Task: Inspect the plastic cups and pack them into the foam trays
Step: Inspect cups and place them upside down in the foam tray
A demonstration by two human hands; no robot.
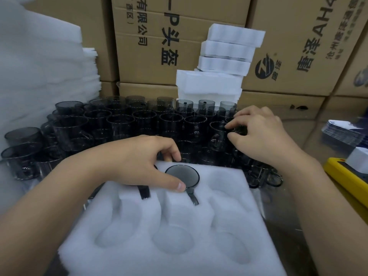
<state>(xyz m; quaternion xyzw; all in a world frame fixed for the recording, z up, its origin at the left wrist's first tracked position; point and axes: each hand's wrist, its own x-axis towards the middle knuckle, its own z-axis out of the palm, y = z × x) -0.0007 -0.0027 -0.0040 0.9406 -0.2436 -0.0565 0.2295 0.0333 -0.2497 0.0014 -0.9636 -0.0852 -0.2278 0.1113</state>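
A white foam tray (173, 246) with round pockets lies in front of me. A smoky plastic cup (182, 176) sits in the far middle pocket, its handle pointing toward me. My left hand (137, 162) lies over the far left pocket, where the handle of a second cup (144, 192) sticks out; its fingers curl down over that cup and its thumb touches the middle cup's rim. My right hand (258, 134) reaches into the crowd of loose cups (123, 124) behind the tray and its fingertips pinch the rim of one cup (219, 134).
Packed foam trays (225, 56) are stacked behind the cups against cardboard boxes (159, 46). A pile of foam sheets (39, 66) rises at the left. At the right lie a yellow device (348, 176) and a stack of cards (342, 132).
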